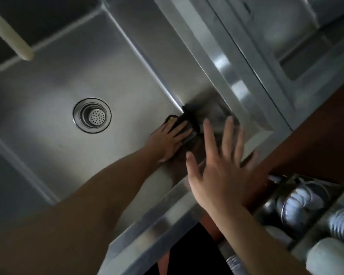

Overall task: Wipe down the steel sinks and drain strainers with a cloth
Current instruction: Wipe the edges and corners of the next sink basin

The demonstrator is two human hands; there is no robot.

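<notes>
A steel sink point(54, 96) fills the left and middle of the view, with a round perforated drain strainer point(92, 115) in its floor. My left hand point(168, 140) lies flat, fingers straight, pressing a dark cloth point(189, 119) onto the sink floor in the near right corner of the basin. The cloth bunches up against the corner wall, and a small yellow patch shows by my fingertips. My right hand point(220, 165) hovers with fingers spread over the sink's front rim point(167, 217), holding nothing.
A pale faucet spout point(12, 39) hangs over the basin at upper left. A steel counter edge point(232, 62) runs diagonally to the right, with another steel basin point(306, 62) beyond it. Ribbed hoses and pipes point(306, 205) sit below at lower right.
</notes>
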